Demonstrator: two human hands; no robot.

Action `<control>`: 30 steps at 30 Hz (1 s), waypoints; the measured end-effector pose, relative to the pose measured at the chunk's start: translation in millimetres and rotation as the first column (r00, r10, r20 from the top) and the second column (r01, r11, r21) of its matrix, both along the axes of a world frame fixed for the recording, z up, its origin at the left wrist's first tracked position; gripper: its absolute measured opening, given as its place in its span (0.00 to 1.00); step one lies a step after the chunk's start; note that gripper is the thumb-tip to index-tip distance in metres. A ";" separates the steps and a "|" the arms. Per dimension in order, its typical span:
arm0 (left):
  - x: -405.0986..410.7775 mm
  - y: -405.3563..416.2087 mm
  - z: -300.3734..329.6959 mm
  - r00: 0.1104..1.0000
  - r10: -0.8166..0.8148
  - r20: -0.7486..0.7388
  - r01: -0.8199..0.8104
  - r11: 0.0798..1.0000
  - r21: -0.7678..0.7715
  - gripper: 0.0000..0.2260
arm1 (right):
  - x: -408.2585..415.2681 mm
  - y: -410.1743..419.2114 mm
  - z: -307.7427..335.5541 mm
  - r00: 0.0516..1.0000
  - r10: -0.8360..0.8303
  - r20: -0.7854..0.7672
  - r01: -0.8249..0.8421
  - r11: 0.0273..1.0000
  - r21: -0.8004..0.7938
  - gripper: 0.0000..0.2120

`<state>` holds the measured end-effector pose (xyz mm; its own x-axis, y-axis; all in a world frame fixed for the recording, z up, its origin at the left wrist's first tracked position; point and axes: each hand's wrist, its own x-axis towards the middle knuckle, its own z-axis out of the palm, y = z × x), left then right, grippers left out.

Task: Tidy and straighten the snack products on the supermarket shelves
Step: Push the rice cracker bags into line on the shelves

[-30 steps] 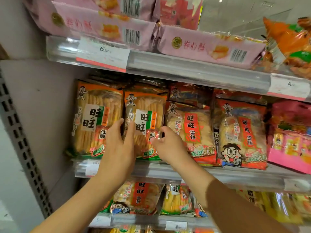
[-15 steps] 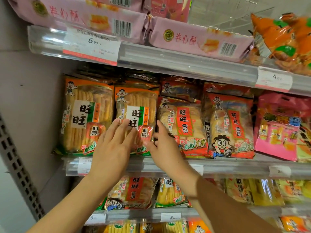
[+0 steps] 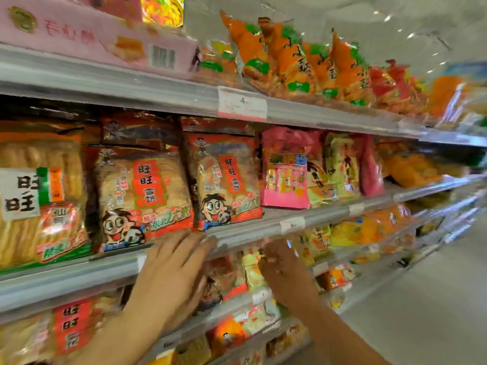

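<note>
low in the middle of the frame, the left hand (image 3: 171,270) reached up to the front edge of the middle shelf (image 3: 79,275). its fingers (image 3: 189,243) were straight and a little apart, and their tips lay at the shelf edge, just under a red rice cracker bag (image 3: 145,198) with a cartoon face. they held nothing. to the right of it, the right hand (image 3: 284,272) was in front of the yellow snack packs (image 3: 253,270) on the shelf below. that hand was blurry, so i could not tell if its fingers were apart, together, or around a pack.

on the middle shelf the bags stood up in a row. at the far left of the frame was an orange and green cracker bag (image 3: 39,201). next came the red rice cracker bag, then a second red bag (image 3: 226,183) just beside it, also with a cartoon face. right of those stood a pink snack bag (image 3: 287,172).

at the top of the frame, a long pink box (image 3: 92,38) lay on the upper shelf, with orange chip bags (image 3: 303,59) piled to its right. a white price tag (image 3: 242,104) hung on that shelf's front edge.
</note>
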<state>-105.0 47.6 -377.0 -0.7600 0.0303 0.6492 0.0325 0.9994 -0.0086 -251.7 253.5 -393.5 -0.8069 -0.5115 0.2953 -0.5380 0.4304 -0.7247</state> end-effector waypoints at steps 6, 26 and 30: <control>-78.3 69.9 7.6 0.994 -0.030 0.110 0.035 0.999 -0.038 0.24 | -84.0 110.6 -15.1 0.972 -0.218 0.086 0.217 0.976 0.021 0.17; -232.8 161.9 5.4 0.976 0.211 0.056 -0.211 0.977 0.000 0.23 | -248.3 138.2 35.0 0.924 0.099 -0.369 -0.061 0.992 0.112 0.20; -261.1 144.8 33.9 0.959 0.273 -0.072 -0.254 0.946 0.202 0.28 | -268.3 122.6 33.7 0.869 0.065 -0.490 0.003 0.991 0.137 0.21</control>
<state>-366.1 192.4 -343.2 -0.6566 -0.2929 0.6950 -0.2236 0.9557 0.1915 -520.1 376.1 -359.9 -0.5571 -0.5949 0.5795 -0.8247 0.4786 -0.3015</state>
